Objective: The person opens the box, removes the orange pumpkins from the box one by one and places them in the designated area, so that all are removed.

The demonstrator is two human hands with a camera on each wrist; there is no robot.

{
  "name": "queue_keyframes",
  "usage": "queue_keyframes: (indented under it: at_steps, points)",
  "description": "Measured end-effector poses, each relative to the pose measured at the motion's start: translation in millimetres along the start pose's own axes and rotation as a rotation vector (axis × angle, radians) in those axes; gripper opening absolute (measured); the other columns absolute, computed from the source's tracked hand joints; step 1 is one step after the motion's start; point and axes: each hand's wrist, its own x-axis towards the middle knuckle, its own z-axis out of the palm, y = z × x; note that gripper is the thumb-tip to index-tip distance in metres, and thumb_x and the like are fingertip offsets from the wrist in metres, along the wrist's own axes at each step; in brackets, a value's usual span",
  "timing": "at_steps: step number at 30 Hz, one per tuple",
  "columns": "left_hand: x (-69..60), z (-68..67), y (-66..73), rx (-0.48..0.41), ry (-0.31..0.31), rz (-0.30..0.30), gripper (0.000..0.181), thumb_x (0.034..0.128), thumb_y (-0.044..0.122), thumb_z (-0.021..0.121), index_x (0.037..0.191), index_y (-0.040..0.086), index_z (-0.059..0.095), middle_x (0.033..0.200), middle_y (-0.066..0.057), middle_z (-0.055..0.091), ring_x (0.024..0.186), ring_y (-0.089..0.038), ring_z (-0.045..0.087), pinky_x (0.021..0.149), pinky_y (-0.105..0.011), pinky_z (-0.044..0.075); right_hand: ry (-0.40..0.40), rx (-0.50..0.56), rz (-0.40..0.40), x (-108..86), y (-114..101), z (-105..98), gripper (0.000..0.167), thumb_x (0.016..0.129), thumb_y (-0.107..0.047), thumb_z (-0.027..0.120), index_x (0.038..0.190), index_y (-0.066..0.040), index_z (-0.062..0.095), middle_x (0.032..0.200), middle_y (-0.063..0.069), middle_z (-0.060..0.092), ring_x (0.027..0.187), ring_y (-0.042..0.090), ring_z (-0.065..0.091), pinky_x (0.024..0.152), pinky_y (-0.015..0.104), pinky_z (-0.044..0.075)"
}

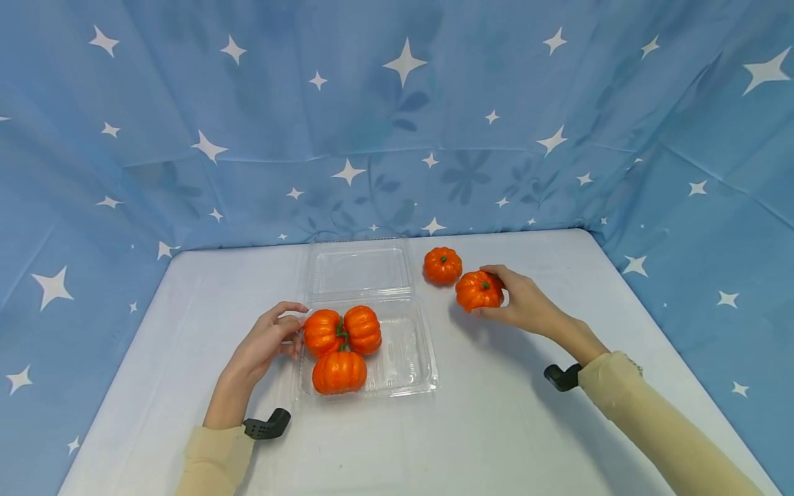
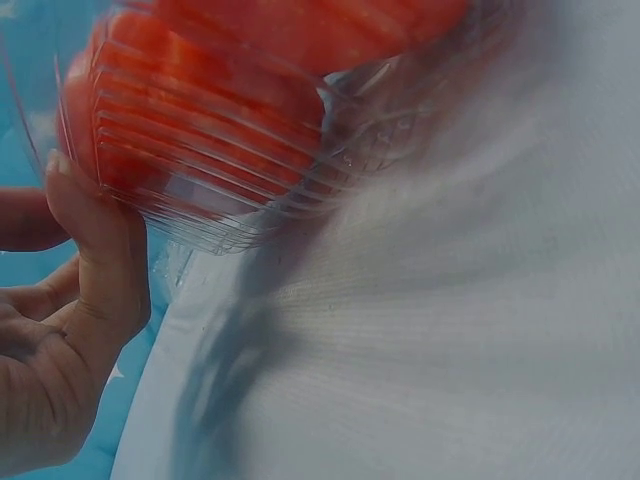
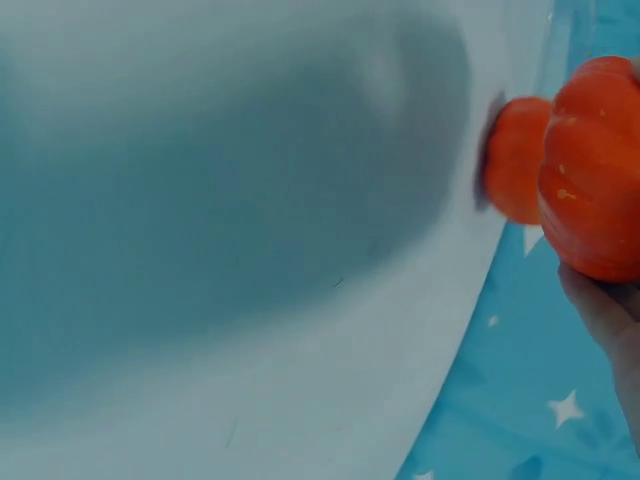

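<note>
In the head view, a clear plastic clamshell box (image 1: 403, 351) lies with its lid folded back. Three small orange pumpkins (image 1: 340, 373) sit in its left and middle part, stems together. My left hand (image 1: 263, 343) holds the box's left edge, fingers bent; the left wrist view shows a fingertip against the ribbed clear wall (image 2: 215, 150). My right hand (image 1: 524, 303) grips another orange pumpkin (image 1: 477, 292) between thumb and fingers, above the table to the right of the box. In the right wrist view this held pumpkin (image 3: 595, 170) partly covers one behind it.
One more orange pumpkin (image 1: 443, 266) rests on the white tabletop (image 1: 496, 427), right of the clear lid (image 1: 360, 269). A blue curtain with white stars (image 1: 397, 124) hangs behind the table and at both sides. Black wrist cameras (image 1: 563, 377) stick out below both hands.
</note>
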Motion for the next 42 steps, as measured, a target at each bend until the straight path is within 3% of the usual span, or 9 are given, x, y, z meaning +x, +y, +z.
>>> queue_keyframes:
  at_steps: [12, 18, 25, 42]
  points:
    - [1.1, 0.0, -1.5, 0.003, -0.01, 0.005, 0.04, 0.1037, 0.008, 0.044, 0.141, -0.004, 0.039, 0.07, -0.005, 0.055, 0.06, -0.016, 0.052, 0.057, -0.028, 0.054, 0.022, 0.004, 0.124, 15.6, 27, -2, 0.081, 0.085, -0.03, 0.085, 0.145, 0.006, 0.044, 0.139, 0.027, 0.057, 0.123, 0.042, 0.057, 0.105, 0.058, 0.05]
    - [1.7, 0.1, -2.4, 0.001, -0.01, -0.002, 0.04, 0.1038, 0.009, 0.044, 0.142, -0.003, 0.039, 0.069, -0.004, 0.055, 0.06, -0.016, 0.052, 0.057, -0.028, 0.054, 0.035, -0.013, 0.185, 25.9, 38, -3, 0.082, 0.087, -0.028, 0.083, 0.148, 0.007, 0.04, 0.139, 0.028, 0.055, 0.12, 0.041, 0.056, 0.103, 0.057, 0.051]
    - [1.0, -0.4, -1.9, 0.001, -0.004, -0.005, 0.041, 0.1035, 0.009, 0.045, 0.142, -0.003, 0.039, 0.07, -0.004, 0.055, 0.061, -0.016, 0.052, 0.057, -0.027, 0.054, 0.07, -0.019, 0.253, 39.6, 46, 0, 0.08, 0.09, -0.025, 0.079, 0.149, 0.007, 0.037, 0.145, 0.029, 0.05, 0.128, 0.045, 0.051, 0.107, 0.061, 0.047]
    - [1.0, -0.4, -1.8, -0.006, -0.012, 0.008, 0.036, 0.1039, 0.007, 0.045, 0.138, -0.004, 0.041, 0.072, -0.006, 0.056, 0.06, -0.016, 0.052, 0.056, -0.028, 0.053, 0.001, -0.084, 0.333, 68.0, 59, 6, 0.081, 0.094, -0.027, 0.073, 0.152, 0.011, 0.032, 0.151, 0.032, 0.042, 0.136, 0.048, 0.045, 0.115, 0.06, 0.04]
